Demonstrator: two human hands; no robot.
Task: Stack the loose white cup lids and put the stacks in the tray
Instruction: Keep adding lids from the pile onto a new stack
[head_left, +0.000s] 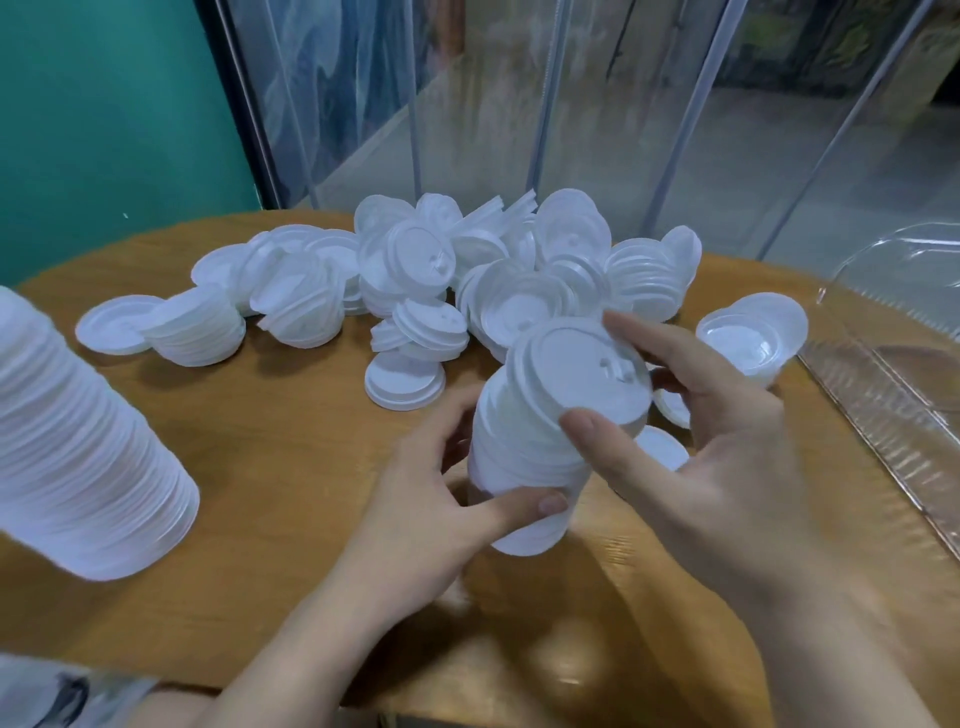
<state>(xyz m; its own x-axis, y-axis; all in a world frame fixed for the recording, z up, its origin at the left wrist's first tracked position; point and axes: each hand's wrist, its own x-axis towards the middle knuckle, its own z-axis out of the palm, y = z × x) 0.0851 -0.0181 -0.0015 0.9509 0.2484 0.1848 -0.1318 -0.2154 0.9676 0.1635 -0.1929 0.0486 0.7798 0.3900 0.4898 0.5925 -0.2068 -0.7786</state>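
Near centre, the left hand (415, 499) grips the lower part of a stack of white lids (545, 441) held tilted above the wooden table (270, 467) — thumb curled across its front. The right hand (727, 457) pinches the stack's top lid between thumb and fingers. At near left a tall stack (78, 447) leans. Farther back, loose lids (441, 275) lie heaped; the clear tray (883, 389) sits at right.

No readable text, label, brand, number or sign anywhere: none on the white cup lids (576, 374), none on the clear tray (893, 395), none on the wooden table (270, 467).
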